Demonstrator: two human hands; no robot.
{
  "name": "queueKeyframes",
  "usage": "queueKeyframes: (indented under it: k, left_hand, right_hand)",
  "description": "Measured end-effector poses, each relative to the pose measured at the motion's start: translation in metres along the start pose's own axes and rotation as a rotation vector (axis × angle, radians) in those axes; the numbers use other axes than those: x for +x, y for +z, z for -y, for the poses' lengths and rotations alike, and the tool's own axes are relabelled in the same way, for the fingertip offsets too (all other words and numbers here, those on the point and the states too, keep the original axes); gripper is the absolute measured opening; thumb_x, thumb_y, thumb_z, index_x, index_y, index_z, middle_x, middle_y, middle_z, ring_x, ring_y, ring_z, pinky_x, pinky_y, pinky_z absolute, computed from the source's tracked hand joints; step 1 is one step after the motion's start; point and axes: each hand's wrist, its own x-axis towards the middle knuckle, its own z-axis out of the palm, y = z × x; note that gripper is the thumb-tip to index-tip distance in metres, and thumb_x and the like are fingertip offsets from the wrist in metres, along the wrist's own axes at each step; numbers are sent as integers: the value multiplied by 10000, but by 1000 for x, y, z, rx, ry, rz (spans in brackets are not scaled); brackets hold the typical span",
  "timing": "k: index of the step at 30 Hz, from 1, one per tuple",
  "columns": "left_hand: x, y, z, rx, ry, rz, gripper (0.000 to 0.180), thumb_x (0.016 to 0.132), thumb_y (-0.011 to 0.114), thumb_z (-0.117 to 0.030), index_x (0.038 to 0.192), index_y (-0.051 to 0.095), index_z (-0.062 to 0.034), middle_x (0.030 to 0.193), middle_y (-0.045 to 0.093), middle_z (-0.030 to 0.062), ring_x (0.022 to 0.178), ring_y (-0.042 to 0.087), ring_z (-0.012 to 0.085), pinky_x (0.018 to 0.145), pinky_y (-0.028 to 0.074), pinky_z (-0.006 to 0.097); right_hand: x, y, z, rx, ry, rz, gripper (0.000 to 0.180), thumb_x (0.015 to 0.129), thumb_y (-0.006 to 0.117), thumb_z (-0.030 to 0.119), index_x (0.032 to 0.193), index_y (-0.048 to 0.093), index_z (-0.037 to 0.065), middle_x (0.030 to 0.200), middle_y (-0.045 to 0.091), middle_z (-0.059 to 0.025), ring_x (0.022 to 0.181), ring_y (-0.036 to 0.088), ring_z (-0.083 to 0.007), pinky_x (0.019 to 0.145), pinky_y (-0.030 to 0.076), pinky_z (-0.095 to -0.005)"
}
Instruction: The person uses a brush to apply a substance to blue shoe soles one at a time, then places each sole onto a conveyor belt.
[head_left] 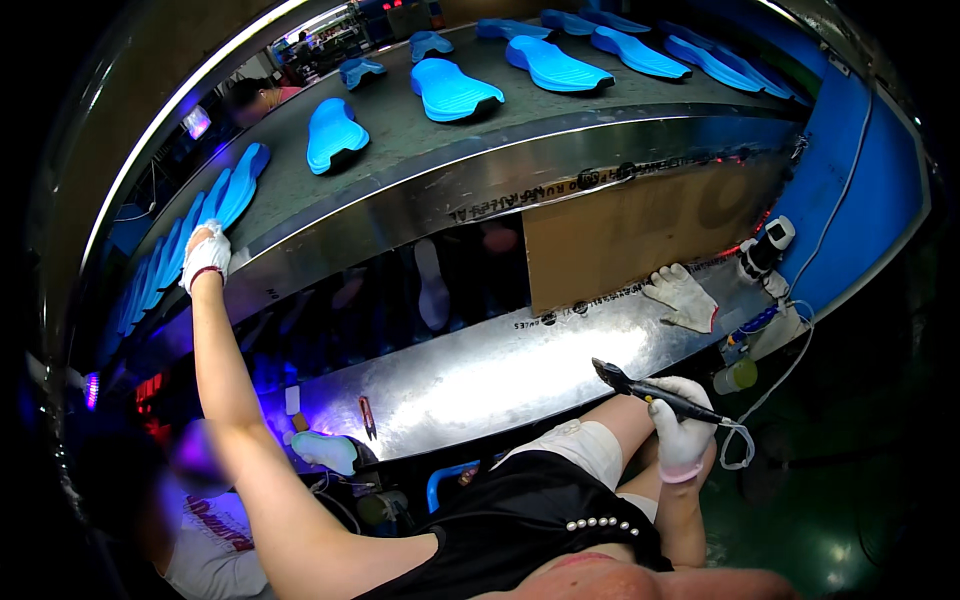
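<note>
My left hand (207, 255), in a white glove that leaves fingers bare, reaches far out to the left edge of the conveyor. Its fingers are closed on the lower end of a blue shoe sole (243, 185), one of a tight row standing on edge there. Over my lap, my gloved right hand (683, 425) is wrapped round a black brush-like tool (655, 393). A dark, flat tip on this tool points up and left, and a thin pale tube (742, 446) leads from its rear end.
More blue soles (455, 90) lie spread on the dark conveyor belt (400, 130). Below is a metal shelf (490, 380) with a white glove (682, 297), small red-handled snips (367, 416) and a cardboard panel (640, 230). Another person (215, 540) sits at lower left; a pale shoe sole (326, 452) is beside them.
</note>
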Motion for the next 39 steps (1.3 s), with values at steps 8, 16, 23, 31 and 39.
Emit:
queueKeyframes:
  k: [8,16,23,31,39]
  left_hand:
    - [-103,-25,-77,-1309,251,-396,198,820,713,-78,980,631,6,994,637,95,916,611,171,778,512,318]
    - [-328,34,-175,-1525,1005,-464,254,771,723,23,1007,647,-35,1011,634,128,938,612,279,839,508,408]
    - [-429,119,-237,-1421,1124,272,331,644,827,-20,869,589,-63,1309,465,202,1177,505,348,940,449,402]
    - [-404,146,-286,-2130,-484,2457,865,914,290,-666,1437,304,22,1406,426,250,1304,417,346,1017,419,403]
    - [-429,110,-317,-1996,-737,2341,905,901,184,-731,1401,331,9,1302,454,304,1087,550,422,839,535,492]
  right_hand:
    - [2,-11,-7,121,98,-170,261,905,632,157,1067,586,-43,868,663,-105,528,520,-55,503,430,-170]
    - [4,-30,-33,110,175,-406,205,845,616,-37,1050,613,-41,845,666,-90,556,546,-60,503,429,-175]
    - [6,-48,-56,303,299,-545,159,874,644,74,1004,614,-12,708,591,-16,535,526,-63,466,415,-193]
    - [1,-45,-60,460,448,-489,185,926,618,154,1051,607,18,820,611,-34,620,538,-58,510,428,-199]
    - [-3,-31,-83,230,539,-393,193,891,646,131,1021,625,-10,779,604,-29,577,523,-73,476,420,-218]
